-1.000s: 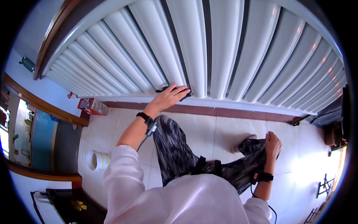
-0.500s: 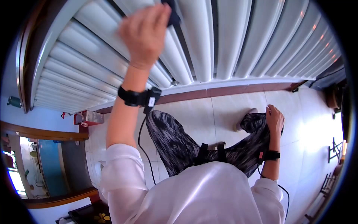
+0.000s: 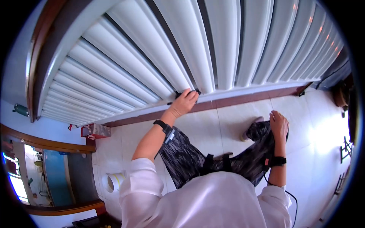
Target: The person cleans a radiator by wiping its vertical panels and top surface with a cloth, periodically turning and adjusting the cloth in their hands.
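Observation:
My left hand (image 3: 184, 102) is at the lower end of the white radiator (image 3: 224, 45), its fingers closed on a dark cloth (image 3: 197, 92). The cloth is pressed against the bottom of one of the radiator's columns and mostly covered by the fingers. On my right knee, over the patterned trousers (image 3: 258, 148), rests my right hand (image 3: 279, 123), its fingers curled loosely; whether anything is between them cannot be seen. Both wrists wear black bands with small devices and cables.
A red box (image 3: 99, 130) stands by the wall below the radiator's left end. On the tiled floor (image 3: 205, 125) at the left is a white bucket (image 3: 113, 182). Brown pots (image 3: 341, 95) and dark folding frames are at the far right.
From the upper part of the radiator half a second ago, my left hand has come down with the cloth to the bottom edge. My right hand has stayed on the knee.

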Tool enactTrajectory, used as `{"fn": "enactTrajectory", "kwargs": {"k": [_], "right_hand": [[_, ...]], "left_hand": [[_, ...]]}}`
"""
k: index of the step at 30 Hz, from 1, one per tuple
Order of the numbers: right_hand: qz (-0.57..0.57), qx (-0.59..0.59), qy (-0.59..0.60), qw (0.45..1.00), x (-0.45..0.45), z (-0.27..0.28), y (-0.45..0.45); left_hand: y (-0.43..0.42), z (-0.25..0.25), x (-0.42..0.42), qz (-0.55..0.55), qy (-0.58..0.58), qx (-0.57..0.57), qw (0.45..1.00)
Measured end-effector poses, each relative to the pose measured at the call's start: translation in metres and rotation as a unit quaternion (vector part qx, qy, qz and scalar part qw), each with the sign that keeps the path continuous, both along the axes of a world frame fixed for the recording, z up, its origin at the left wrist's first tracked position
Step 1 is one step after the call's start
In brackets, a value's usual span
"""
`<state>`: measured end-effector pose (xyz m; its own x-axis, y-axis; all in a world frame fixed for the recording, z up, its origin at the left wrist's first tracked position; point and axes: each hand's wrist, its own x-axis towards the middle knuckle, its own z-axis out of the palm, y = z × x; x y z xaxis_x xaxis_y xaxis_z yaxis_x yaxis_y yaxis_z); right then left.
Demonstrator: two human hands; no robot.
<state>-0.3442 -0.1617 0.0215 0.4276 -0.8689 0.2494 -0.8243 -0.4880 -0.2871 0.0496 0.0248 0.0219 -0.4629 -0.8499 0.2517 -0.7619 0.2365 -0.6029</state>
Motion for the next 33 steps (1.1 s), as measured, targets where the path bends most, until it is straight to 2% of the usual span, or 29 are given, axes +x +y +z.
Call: {"fn": "enactTrajectory", "kwargs": {"k": [2,4,5,8,9,10,11,13,14,16,18,20,21,25,27,32,33], "right_hand": [[0.014,-0.018,-0.002,1.000,-0.001,-0.008,-0.004],[-0.004,0.015,0.011,1.000,0.002,-0.002,-0.002],[0.001,0.014,0.005,1.000,0.001,-0.004,-0.003],[-0.003,0.009,0.003,1.000,0.003,-0.004,-0.002],[0.001,0.000,0.004,1.000,0.003,-0.006,-0.004],[0.003,-0.001,0.009,1.000,0.004,-0.005,-0.004],[0.008,-0.018,0.009,1.000,0.004,-0.006,-0.004],[0.008,-0.013,0.009,1.000,0.006,0.003,-0.001],[0.008,-0.013,-0.003,1.000,0.005,0.003,0.000],[0.003,-0.006,0.003,1.000,0.002,0.003,-0.002],[0.000,-0.004,-0.015,1.000,0.000,0.001,-0.001],[-0.008,0.008,-0.014,1.000,0.002,0.002,-0.001],[-0.009,0.008,-0.011,1.000,0.004,0.001,-0.002],[-0.002,0.008,-0.006,1.000,0.002,-0.001,-0.003],[-0.003,0.003,-0.011,1.000,0.001,-0.003,0.000],[-0.004,-0.008,-0.024,1.000,-0.003,-0.005,-0.001],[-0.005,-0.005,-0.020,1.000,-0.003,-0.004,-0.001]], "left_hand": [[-0.006,0.004,-0.001,0.021,0.059,0.029,0.998],[-0.008,0.037,-0.012,0.014,0.100,0.125,0.987],[-0.006,0.064,-0.020,-0.020,0.094,0.090,0.991],[-0.020,0.169,-0.041,-0.063,0.090,-0.159,0.981],[-0.023,0.206,-0.040,-0.064,0.169,-0.196,0.964],[-0.026,0.244,-0.037,-0.021,0.176,-0.221,0.959],[-0.034,0.277,-0.029,-0.069,0.074,-0.339,0.935],[-0.049,0.317,-0.008,-0.065,-0.073,-0.506,0.857],[-0.065,0.329,-0.018,-0.064,-0.025,-0.509,0.858],[-0.071,0.306,-0.020,-0.083,-0.023,-0.498,0.863],[-0.069,0.280,-0.026,-0.029,0.018,-0.444,0.895],[-0.075,0.254,-0.006,-0.086,0.019,-0.461,0.883],[-0.070,0.244,-0.005,-0.059,0.017,-0.429,0.901],[-0.061,0.165,-0.013,-0.112,0.038,-0.284,0.952],[-0.057,0.130,-0.016,-0.090,0.064,-0.200,0.974],[-0.052,0.043,-0.029,-0.036,0.037,-0.091,0.995],[-0.051,0.028,-0.031,-0.034,0.075,-0.064,0.995]]}}
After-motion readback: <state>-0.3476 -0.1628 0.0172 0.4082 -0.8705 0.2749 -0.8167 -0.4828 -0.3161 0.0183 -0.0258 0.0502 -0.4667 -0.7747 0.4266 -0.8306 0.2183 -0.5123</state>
